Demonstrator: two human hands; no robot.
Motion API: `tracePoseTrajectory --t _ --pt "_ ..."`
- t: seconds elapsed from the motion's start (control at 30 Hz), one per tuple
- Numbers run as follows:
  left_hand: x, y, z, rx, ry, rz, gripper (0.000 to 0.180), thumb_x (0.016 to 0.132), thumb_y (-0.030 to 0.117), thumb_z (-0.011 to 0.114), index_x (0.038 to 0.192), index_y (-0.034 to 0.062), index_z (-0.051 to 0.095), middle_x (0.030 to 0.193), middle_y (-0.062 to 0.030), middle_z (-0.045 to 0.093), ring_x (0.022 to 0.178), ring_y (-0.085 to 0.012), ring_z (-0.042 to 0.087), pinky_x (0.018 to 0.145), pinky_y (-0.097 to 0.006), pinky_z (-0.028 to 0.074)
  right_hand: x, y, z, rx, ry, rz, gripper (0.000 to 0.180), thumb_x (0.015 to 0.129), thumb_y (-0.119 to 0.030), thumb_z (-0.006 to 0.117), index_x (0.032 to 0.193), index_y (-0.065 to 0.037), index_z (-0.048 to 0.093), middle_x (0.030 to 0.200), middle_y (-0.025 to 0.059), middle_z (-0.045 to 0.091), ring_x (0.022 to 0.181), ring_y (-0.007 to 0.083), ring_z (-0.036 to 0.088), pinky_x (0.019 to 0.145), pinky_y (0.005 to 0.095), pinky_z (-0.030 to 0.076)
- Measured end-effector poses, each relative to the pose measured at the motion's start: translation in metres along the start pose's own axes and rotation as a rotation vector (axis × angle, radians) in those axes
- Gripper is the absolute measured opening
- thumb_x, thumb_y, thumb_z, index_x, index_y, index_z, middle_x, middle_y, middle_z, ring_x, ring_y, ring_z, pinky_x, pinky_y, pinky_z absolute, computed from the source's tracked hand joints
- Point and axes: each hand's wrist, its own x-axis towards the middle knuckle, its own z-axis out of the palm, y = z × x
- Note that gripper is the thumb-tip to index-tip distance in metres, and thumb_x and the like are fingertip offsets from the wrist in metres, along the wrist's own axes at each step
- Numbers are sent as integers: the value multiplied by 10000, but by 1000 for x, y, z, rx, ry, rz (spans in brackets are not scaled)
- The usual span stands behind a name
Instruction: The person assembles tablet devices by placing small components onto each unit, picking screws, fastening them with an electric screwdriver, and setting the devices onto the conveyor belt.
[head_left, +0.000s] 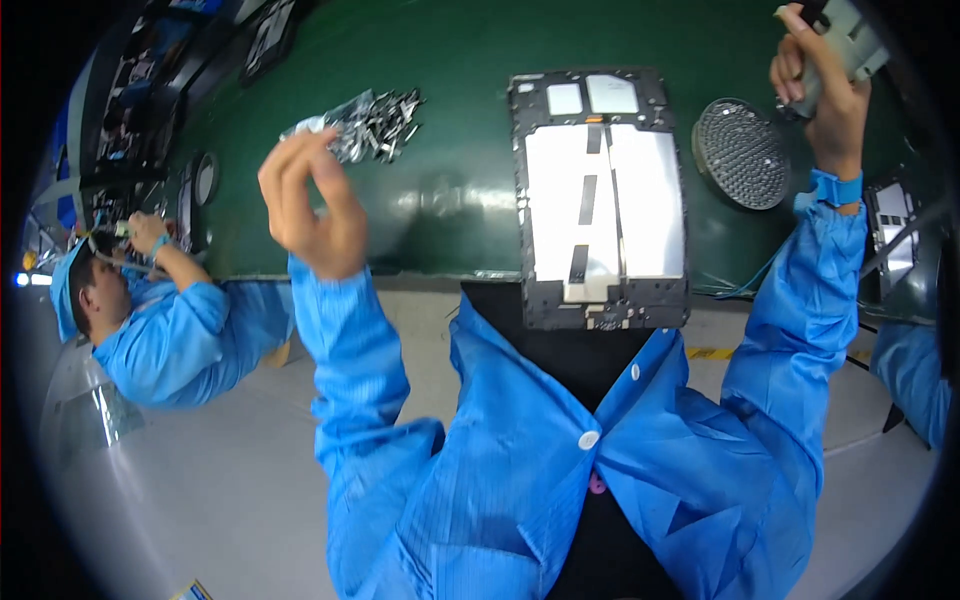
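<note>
My left hand [318, 210] is raised over the table's near edge, fingers bent and fingertips drawn together. Whether anything small is between them I cannot make out. Just beyond it lies a pile of small dark and silver metal parts [392, 125], partly in a clear plastic bag [345, 122]. An opened tablet [645, 215] with silver battery cells and a black frame lies in front of me, its lower end jutting past the table edge. At the far right, my right hand [825, 95] is closed around a pale grey-green device [855, 45], its kind unclear.
A round metal tray with a dimpled surface [742, 155] stands between the tablet and my right arm. The green table [460, 60] runs across. On the left, a co-worker [165, 330] in blue works at the same table. Another tablet [893, 225] lies at the right edge.
</note>
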Motion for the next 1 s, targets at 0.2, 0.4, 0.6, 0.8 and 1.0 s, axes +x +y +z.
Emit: tracePoseTrajectory --t 0.2,0.4,0.6,0.8,1.0 --pt "-64 157 5 -289 -906 113 962 590 601 872 1429 265 544 1599 -231 277 1400 -652 223 1032 -812 267 1 12 -18 9 -94 -13 220 943 -135 658 1044 60 635 650 27 506 459 96 455 439 268 373" --pt "-29 116 49 -249 -809 56 833 735 303 861 1467 138 500 1462 -256 426 1383 -571 316 1170 -628 274 7 18 -18 19 -82 -39 254 913 -138 708 1075 49 649 648 28 528 461 108 490 436 274 400" --pt "66 0 208 -199 -504 252 655 839 474 781 1324 75 597 1357 -276 484 1226 -474 510 1029 -494 461 9 0 -14 78 34 31 102 903 -82 695 925 15 672 569 43 584 404 119 531 372 274 414" --pt "130 -69 311 -189 -620 314 632 903 504 707 1408 147 576 1407 -246 473 1273 -419 518 1084 -458 437 9 10 -33 39 -28 -18 129 889 -120 707 873 7 695 548 26 572 439 97 547 420 268 423" --pt "136 -83 327 53 -581 350 684 917 473 691 1479 134 500 1441 -214 459 1373 -411 424 1161 -510 332 3 9 -25 38 -88 -29 130 889 -128 686 849 -4 677 550 19 570 438 86 551 421 262 436"
